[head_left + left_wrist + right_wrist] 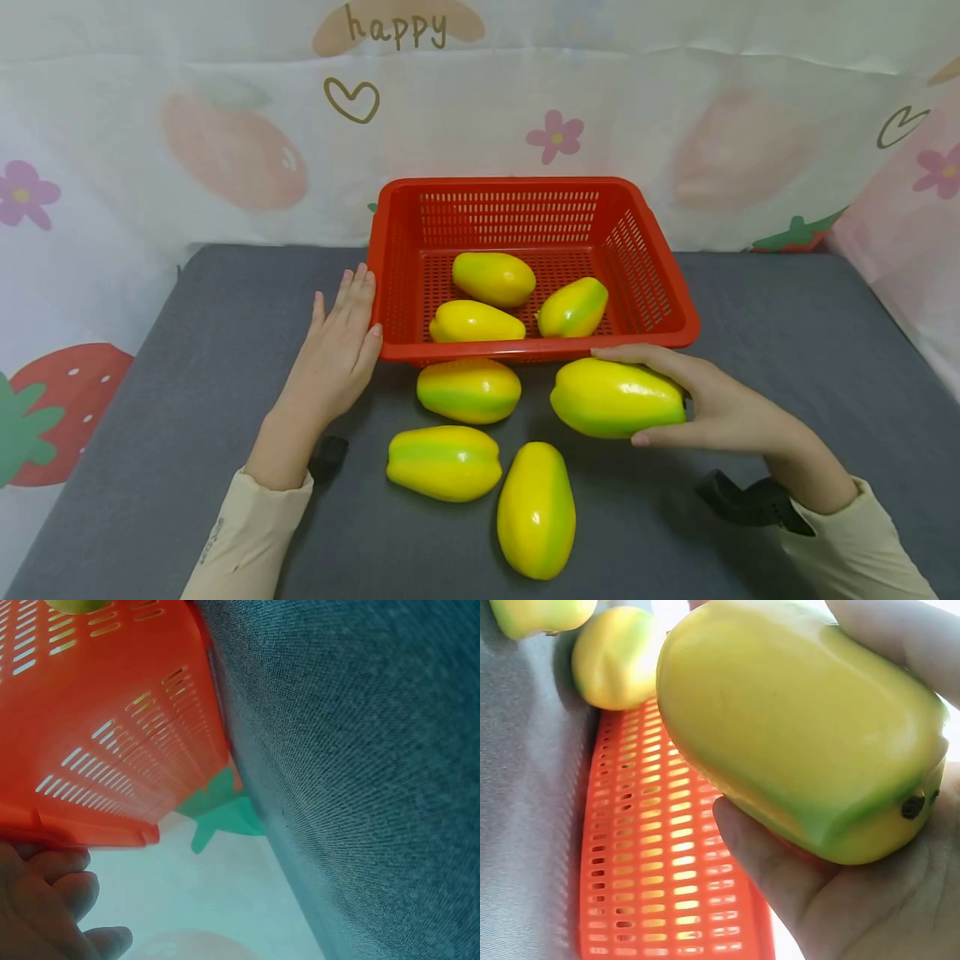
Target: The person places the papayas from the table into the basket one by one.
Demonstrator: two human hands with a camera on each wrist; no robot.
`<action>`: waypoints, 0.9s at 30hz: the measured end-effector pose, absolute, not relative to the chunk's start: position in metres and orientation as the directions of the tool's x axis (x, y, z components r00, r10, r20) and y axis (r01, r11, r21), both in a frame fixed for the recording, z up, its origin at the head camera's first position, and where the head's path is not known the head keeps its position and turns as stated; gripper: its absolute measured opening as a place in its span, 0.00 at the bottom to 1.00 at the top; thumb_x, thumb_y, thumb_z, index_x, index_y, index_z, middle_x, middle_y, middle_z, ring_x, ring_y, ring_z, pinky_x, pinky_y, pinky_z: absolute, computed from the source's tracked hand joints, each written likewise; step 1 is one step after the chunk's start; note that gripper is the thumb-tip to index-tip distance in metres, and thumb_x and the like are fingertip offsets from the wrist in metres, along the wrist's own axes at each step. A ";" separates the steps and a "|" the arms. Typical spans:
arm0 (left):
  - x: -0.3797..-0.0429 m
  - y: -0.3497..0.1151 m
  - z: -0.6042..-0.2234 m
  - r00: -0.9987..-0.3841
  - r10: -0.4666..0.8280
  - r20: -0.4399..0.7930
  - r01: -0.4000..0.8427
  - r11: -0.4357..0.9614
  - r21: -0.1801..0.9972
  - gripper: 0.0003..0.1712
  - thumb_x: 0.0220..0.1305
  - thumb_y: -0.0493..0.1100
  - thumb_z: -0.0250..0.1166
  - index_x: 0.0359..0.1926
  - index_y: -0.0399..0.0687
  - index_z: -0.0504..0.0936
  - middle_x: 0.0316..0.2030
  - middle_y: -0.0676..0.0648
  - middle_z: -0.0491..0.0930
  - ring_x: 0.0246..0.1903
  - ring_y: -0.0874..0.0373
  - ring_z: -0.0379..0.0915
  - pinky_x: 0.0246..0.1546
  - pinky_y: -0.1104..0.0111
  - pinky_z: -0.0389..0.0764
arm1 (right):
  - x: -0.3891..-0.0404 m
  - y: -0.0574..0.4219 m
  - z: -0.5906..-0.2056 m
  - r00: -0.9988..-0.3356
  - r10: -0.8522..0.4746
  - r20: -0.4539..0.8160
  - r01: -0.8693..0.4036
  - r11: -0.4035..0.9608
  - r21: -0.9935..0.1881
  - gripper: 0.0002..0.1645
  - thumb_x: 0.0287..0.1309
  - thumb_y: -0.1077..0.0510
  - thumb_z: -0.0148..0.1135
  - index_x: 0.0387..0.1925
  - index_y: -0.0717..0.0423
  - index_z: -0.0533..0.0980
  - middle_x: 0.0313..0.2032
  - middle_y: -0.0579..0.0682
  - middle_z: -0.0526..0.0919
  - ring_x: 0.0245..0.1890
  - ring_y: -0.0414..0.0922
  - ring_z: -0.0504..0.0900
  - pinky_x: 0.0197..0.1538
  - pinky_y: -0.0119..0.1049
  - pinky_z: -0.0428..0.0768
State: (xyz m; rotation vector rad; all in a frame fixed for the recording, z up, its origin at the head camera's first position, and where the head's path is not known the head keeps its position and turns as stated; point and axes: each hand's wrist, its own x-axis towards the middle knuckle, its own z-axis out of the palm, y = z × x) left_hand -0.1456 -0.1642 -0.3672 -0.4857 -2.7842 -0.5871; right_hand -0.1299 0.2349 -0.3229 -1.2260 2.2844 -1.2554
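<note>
My right hand (738, 408) grips a yellow-green papaya (618, 398) by its right end, thumb on the near side and fingers on the far side. This papaya is just in front of the red basket (686, 325), raised above the cloth in the right wrist view. With its fingers straight, my left hand (330, 350) rests against the basket's left rim. Inside the basket lie three papayas: one at the back (493, 279), one at front left (478, 323) and one at right (573, 308). In the left wrist view, fingertips (75, 892) touch the rim.
Three more papayas lie on the grey cloth (637, 533) before the basket: one close to its front wall (468, 392), one nearer me (444, 463) and one pointing toward me (536, 510). A printed curtain (465, 108) hangs behind.
</note>
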 end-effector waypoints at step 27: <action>-0.146 -0.164 -0.367 -0.916 0.265 0.300 0.362 0.868 0.340 0.35 0.71 0.45 0.43 0.72 0.34 0.45 0.72 0.38 0.44 0.72 0.46 0.35 0.67 0.45 0.35 | -0.165 0.225 -0.291 -0.621 -0.756 0.205 -0.600 0.291 -0.746 0.45 0.46 0.69 0.69 0.66 0.52 0.62 0.58 0.45 0.70 0.47 0.43 0.71 0.43 0.34 0.75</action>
